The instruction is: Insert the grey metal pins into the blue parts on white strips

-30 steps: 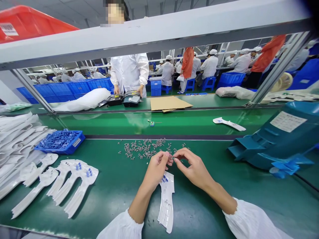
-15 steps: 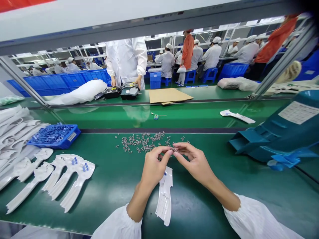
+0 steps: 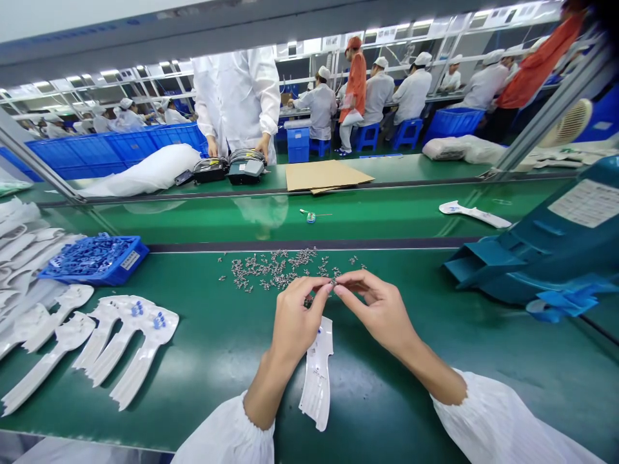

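My left hand point(image 3: 300, 317) and my right hand point(image 3: 374, 308) meet fingertip to fingertip over the green table. Between their pinched thumbs and fingers is a small metal piece point(image 3: 333, 281), too small to make out fully. It resembles the loose small metal pieces point(image 3: 278, 265) scattered just beyond my fingers. Below my left hand lies a white plastic handle shell point(image 3: 316, 386) with a blue bit inside; its upper end is partly hidden by that hand.
To the left are more white handle shells point(image 3: 140, 348) and a blue tray point(image 3: 116, 274) of small blue parts. A teal machine point(image 3: 556, 238) stands at right. On the green belt lie a small circuit part point(image 3: 311, 218) and another shell point(image 3: 476, 214). A co-worker point(image 3: 236, 103) stands opposite.
My hands stay together at the same spot, fingertips still pinched. The view has tilted and shifted slightly; the belt items appear a little further right.
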A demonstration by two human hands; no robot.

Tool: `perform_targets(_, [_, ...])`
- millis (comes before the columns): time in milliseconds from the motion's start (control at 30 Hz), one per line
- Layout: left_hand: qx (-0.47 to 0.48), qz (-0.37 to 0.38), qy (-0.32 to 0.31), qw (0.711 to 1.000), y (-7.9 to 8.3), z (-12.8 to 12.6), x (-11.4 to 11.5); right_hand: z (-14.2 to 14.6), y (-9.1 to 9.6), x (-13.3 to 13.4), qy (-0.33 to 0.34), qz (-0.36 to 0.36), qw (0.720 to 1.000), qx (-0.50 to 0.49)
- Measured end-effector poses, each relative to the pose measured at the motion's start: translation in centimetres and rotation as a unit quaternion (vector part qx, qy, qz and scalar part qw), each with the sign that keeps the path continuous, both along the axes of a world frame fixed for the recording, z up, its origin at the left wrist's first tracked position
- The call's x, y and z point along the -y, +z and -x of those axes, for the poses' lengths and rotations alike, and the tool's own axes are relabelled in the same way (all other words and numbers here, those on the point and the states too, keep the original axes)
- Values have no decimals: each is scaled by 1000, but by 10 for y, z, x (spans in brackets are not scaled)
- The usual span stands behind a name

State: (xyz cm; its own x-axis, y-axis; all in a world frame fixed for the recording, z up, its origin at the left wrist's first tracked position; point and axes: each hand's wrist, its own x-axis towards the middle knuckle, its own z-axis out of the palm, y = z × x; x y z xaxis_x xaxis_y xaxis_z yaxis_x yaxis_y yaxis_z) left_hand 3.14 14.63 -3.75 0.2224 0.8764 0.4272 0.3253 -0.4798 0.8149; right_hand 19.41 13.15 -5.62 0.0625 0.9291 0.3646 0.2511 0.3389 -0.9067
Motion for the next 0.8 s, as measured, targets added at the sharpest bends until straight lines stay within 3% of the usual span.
perform_targets(400, [-14,22,-14,1000,-1,-1,-1,-1,5,4,-60,-98,980,161])
perform_targets(567, [-8,41,-17,999,0,3,-3,-6,6,1,-16,-119,977,177])
perform_targets(700, [-30,30,-52,998,2,8,-4,-15,8,-6,70,35,996,52])
perform_targets(800, [-44,10,-80,996,4,9,-3,-21,7,-10,162,160,969,-92])
